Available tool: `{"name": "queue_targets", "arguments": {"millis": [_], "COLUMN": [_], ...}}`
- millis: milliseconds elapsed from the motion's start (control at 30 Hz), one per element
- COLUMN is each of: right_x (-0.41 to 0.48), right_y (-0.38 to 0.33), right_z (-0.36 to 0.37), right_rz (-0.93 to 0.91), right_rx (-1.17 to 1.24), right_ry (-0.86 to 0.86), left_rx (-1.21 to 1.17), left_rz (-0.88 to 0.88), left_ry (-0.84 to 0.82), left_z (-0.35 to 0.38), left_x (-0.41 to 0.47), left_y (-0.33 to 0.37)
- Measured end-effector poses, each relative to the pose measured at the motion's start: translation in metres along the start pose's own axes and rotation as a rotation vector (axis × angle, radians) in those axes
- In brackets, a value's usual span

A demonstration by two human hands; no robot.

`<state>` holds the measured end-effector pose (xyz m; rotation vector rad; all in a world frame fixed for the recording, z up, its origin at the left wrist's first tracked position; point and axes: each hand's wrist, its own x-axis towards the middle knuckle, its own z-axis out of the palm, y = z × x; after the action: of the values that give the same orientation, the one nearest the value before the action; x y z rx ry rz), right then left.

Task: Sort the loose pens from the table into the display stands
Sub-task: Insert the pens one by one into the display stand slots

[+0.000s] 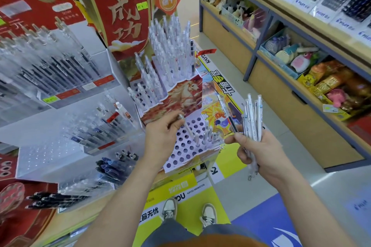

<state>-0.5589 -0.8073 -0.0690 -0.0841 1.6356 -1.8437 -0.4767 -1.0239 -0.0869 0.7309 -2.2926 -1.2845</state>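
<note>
At frame centre the left hand (163, 133) pinches a clear pen (186, 127) above the holed display stand (181, 153), while the right hand (261, 151) grips a bundle of pens (252, 118).

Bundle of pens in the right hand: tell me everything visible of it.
The bundle of pens is several pens with white or pale translucent, plastic-looking barrels and light blue accents. The right hand grips them mid-length; they stand nearly upright, slightly fanned, lower ends poking out below the hand. One clear pen with a dark section leans apart to the left, pinched at the thumb. The bundle is held in the air, right of the perforated stand, touching only the hand.
</note>
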Motion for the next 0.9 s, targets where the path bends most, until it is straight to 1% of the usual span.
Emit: {"name": "queue_targets", "arguments": {"millis": [100,167,233,300,367,467,633,767,800,833,867,900], "right_x": [0.001,0.001,0.001,0.001,0.001,-0.002,-0.007,-0.01,-0.01,-0.011,-0.011,-0.011], "right_y": [0.0,0.0,0.001,0.002,0.002,0.002,0.002,0.001,0.001,0.001,0.0,0.001], "right_z": [0.002,0.002,0.003,0.003,0.005,0.009,0.017,0.023,0.024,0.025,0.026,0.027], "right_rz": [0.01,0.034,0.033,0.026,0.035,0.077,0.112,0.144,0.152,0.158,0.162,0.164], "right_rx": [0.049,0.056,0.072,0.104,0.133,0.206,0.28,0.352,0.376,0.393,0.401,0.404], "right_ry": [0.014,0.016,0.015,0.005,-0.01,-0.02,-0.074,-0.12,-0.132,-0.145,-0.155,-0.164], "left_rx": [0.032,0.088,0.193,0.275,0.317,0.374,0.323,0.31,0.321,0.308,0.242,0.101], "left_rz": [0.049,0.107,0.208,0.293,0.304,0.256,0.152,-0.015,-0.04,-0.052,-0.068,-0.106], "left_ry": [-0.029,-0.098,-0.175,-0.215,-0.272,-0.407,-0.446,-0.488,-0.467,-0.408,-0.317,-0.225], "left_z": [0.004,0.006,0.008,0.01,0.011,0.013,0.014,0.008,0.005,0.002,-0.001,-0.005], "left_x": [-0.002,-0.005,-0.008,-0.009,-0.005,0.005,0.012,0.013,0.013,0.012,0.01,0.008], "left_y": [-0.007,-0.01,-0.015,-0.016,-0.011,-0.004,-0.005,-0.002,0.0,0.006,0.014,0.024]}}
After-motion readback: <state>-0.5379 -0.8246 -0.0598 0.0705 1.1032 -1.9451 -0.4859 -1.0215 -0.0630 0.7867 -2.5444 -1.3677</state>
